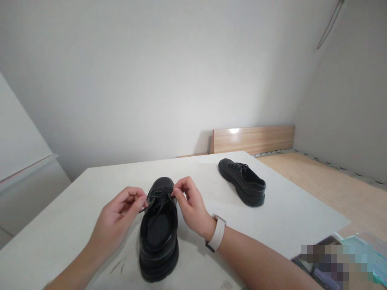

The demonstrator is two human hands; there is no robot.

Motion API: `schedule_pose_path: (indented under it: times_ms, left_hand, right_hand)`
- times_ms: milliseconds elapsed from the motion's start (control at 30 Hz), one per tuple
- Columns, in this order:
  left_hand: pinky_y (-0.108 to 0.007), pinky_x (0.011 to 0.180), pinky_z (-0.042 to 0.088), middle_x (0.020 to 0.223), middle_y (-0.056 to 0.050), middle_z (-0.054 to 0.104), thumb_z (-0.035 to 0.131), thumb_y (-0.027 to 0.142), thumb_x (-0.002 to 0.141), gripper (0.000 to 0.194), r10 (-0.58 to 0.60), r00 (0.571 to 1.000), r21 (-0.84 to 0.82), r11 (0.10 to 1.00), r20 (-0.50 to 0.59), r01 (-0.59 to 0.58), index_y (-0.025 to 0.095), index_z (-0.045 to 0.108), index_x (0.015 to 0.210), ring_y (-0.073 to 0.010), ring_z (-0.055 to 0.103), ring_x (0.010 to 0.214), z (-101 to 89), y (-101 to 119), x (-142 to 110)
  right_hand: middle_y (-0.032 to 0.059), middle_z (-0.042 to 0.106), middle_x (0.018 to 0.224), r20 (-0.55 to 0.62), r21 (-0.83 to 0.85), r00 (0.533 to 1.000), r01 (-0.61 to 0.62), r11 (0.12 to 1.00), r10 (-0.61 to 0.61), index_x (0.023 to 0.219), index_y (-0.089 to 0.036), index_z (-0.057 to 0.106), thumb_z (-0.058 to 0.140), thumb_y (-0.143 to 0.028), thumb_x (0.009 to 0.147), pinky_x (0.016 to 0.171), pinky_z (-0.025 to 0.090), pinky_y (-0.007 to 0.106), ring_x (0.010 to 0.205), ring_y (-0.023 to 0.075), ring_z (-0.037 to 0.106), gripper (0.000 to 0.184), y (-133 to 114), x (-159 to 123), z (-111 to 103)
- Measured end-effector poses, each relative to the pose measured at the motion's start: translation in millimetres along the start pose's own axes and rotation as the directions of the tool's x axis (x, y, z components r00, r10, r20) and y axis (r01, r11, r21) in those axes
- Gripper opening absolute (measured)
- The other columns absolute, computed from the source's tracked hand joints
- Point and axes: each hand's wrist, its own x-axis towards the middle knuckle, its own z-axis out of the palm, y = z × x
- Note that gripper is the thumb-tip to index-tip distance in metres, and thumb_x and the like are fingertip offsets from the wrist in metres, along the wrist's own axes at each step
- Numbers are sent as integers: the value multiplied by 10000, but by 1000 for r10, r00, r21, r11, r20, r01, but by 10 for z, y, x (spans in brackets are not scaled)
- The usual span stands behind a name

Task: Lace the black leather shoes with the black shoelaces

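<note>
Shoe (159,259) upright on the bench (287,213), probably firm and stiff-soled; its lace (158,196) looks thin, limp, perhaps slippery, best taken between fingertips, as the left fingers (139,202) and right fingers (180,197) pinch it.

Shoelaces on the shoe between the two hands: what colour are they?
The shoelaces are black, as seen in the head view.

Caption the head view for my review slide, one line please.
Left fingers and right fingers pinch the laces of one black shoe; a second shoe stands on the white table.
</note>
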Motion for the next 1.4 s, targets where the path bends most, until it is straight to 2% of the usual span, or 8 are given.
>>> schedule_pose_path:
  times_ms: [200,433,567,800,1033,1167,1267,1400]
  left_hand:
    - [-215,603,498,674,0,615,665,597,838,393,19,997,-40,999,-74,-22,212,657,915,-150,591,634,11,2,14]
    - [-157,420,219,556,73,386,746,589,790,419,-84,996,-266,961,-15,77,208,660,943,-62,318,456,3,-33,17]
    - [-158,423,205,543,72,386,792,554,761,415,-105,993,-329,937,52,116,192,676,927,-56,310,452,-17,-55,16]
    - [-160,426,243,563,42,488,786,484,807,330,-112,986,-424,892,123,155,187,685,907,-56,378,457,-54,-109,13]
    - [-159,431,294,578,16,553,801,452,801,300,-83,982,-442,884,167,150,178,700,870,-67,427,475,-58,-119,3]
    - [-171,428,317,577,12,575,788,448,809,280,-64,980,-424,895,189,140,189,698,865,-81,440,472,-80,-118,-1]
    - [-207,478,398,588,-11,603,693,528,860,338,-14,983,-361,929,181,80,190,711,862,-126,511,523,-96,-96,10]
    - [-237,572,465,631,-21,630,589,573,907,401,17,997,-152,988,76,-5,195,716,948,-158,552,592,-75,-80,49]
  right_hand:
    - [-25,495,742,-69,47,995,-69,997,72,915,-202,504,547,-314,956,598,386,259,658,122,478,127,-24,-1,31]
    - [-49,517,773,-25,320,967,-234,918,255,963,-203,522,684,-396,856,416,202,200,468,36,319,273,-65,42,23]
    - [-60,559,698,95,516,918,-377,769,386,977,-197,558,788,-411,766,380,157,175,411,18,257,378,-102,93,-11]
    - [59,728,932,168,641,937,-340,688,306,996,-169,682,880,-282,685,587,408,168,755,102,608,385,-95,89,-3]
    - [32,732,821,122,749,915,-340,569,385,962,-172,640,865,-278,703,471,324,185,467,34,365,360,-59,153,-3]
    - [40,749,886,231,742,876,-440,505,424,984,-180,618,825,-354,731,375,232,197,374,18,319,370,-64,184,-47]
    - [58,753,827,328,604,856,-515,607,400,1012,-180,611,711,-539,803,322,172,210,348,71,439,428,-80,184,-73]
    - [34,707,659,197,337,919,-391,856,342,950,-152,645,666,-538,845,369,246,189,375,64,429,400,-117,169,-46]
